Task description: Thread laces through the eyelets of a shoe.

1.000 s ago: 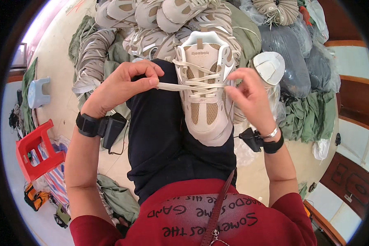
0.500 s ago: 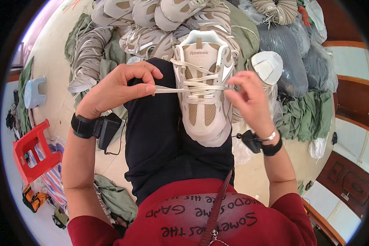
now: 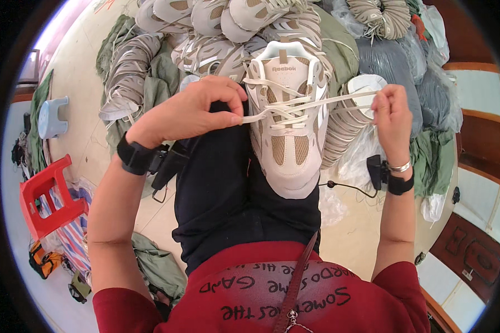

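On the left, a red stool (image 3: pixel 61 218) is standing near striped cloth (image 3: pixel 75 244). The left hand (image 3: pixel 191 108) is pinching a cream lace (image 3: pixel 255 118) between thumb and fingertip. Next, a beige sneaker (image 3: pixel 288 147) (its toe is facing the wearer) is resting over the right leg of the dark trousers (image 3: pixel 216 188). Farther right, the right hand (image 3: pixel 393 114) is gripping another stretch of lace with curled fingers, drawing it straight beside a dark plastic-wrapped bundle (image 3: pixel 388 58).

Cream shoelace (image 3: pixel 339 101) of a beige running sneaker (image 3: pixel 293 177), in left hand (image 3: pixel 191 111) and right hand (image 3: pixel 393 119) (this one farther from the shoe).
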A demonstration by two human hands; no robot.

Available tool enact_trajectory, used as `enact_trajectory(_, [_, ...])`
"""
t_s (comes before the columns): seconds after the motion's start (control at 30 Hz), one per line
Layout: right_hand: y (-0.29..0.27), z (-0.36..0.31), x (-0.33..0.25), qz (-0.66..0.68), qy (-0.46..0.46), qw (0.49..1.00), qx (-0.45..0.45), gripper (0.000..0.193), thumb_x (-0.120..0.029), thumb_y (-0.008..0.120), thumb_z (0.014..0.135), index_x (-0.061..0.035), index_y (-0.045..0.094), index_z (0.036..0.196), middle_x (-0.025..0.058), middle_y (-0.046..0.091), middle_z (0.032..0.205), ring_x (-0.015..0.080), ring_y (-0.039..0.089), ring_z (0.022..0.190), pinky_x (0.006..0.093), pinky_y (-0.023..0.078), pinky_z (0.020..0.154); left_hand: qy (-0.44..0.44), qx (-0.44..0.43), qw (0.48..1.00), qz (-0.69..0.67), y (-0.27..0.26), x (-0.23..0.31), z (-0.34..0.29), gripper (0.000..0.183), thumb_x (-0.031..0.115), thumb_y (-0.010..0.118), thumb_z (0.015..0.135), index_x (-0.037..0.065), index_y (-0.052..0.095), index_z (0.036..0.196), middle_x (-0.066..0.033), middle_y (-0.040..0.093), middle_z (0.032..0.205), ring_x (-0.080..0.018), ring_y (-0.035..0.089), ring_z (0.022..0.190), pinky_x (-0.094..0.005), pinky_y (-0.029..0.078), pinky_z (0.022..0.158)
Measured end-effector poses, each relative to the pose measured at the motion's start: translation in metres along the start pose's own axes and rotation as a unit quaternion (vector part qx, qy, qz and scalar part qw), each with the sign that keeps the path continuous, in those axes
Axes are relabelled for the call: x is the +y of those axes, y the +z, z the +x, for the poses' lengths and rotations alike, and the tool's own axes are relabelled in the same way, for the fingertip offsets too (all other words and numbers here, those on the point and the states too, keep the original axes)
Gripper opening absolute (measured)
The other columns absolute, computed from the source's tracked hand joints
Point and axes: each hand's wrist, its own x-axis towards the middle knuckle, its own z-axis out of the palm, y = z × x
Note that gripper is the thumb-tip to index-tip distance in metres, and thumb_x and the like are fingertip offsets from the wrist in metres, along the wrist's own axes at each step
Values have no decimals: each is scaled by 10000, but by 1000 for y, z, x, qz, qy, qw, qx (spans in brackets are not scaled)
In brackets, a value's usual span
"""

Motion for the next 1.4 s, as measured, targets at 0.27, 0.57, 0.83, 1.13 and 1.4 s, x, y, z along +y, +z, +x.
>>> enact_trajectory(0.27, [-26,12,8,-32,-9,999,35,102,-129,527,992,-35,519,953,42,599,708,122,558,567,272,452,543,54,79,980,177,23,-10,16,92,88,641,825,60,586,893,-91,569,944,-297,543,953,-391,394,912])
enact_trajectory(0.57, [-70,3,61,-120,28,986,109,123,-160,514,1002,-43,520,966,34,607,732,92,548,566,251,464,544,36,149,980,124,30,-5,17,129,-12,601,760,8,574,885,-110,605,894,-306,573,904,-379,440,862])
enact_trajectory(0.83, [-76,10,62,-123,23,983,133,132,-167,523,1002,-44,529,954,29,606,723,95,555,565,255,464,540,45,186,974,125,30,5,18,143,-43,578,751,-7,574,889,-111,615,889,-290,587,900,-361,454,854])
enact_trajectory(1.13, [-98,1,48,-101,-26,992,67,221,-118,615,941,-28,570,1138,38,572,936,99,532,772,266,491,691,30,236,967,90,35,20,25,115,-18,595,809,-8,605,924,-96,620,900,-221,600,904,-318,462,860])
enact_trajectory(1.4, [-129,-14,27,-263,-161,949,60,285,-18,690,837,-26,605,1109,79,593,992,207,579,813,312,486,766,70,171,981,57,41,37,54,221,-12,578,842,4,650,1050,-92,644,960,-207,606,914,-317,471,850])
